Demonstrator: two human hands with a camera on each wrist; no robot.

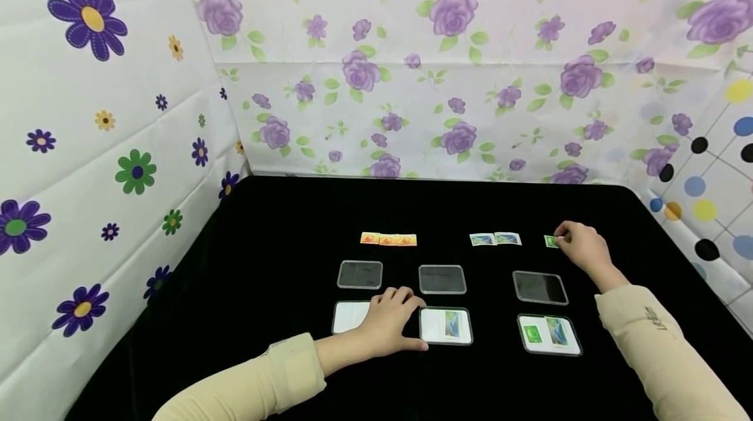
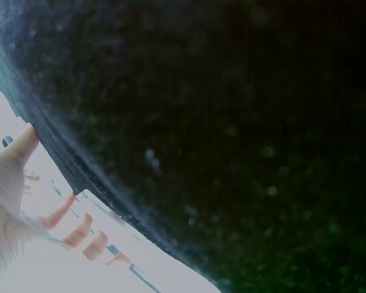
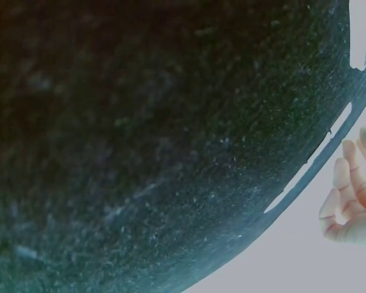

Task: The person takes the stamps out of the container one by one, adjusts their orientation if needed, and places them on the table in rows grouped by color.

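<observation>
the right hand (image 1: 585,254), the nearer, is pinching one loose green stamp (image 1: 550,241) beyond the right case (image 1: 544,345); fingertips are hiding its long axis. the left hand (image 1: 385,323), well apart, is spreading its fingers, touching the middle case (image 1: 434,318). three orange stamps (image 1: 389,240), two loose blue stamps (image 1: 482,239), three clear covers (image 1: 360,275), three white cases (image 1: 351,316) are lying around.

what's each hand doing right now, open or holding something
Left hand: holding the front middle case by its left edge.
Right hand: pinching a green stamp in the back row.
</observation>
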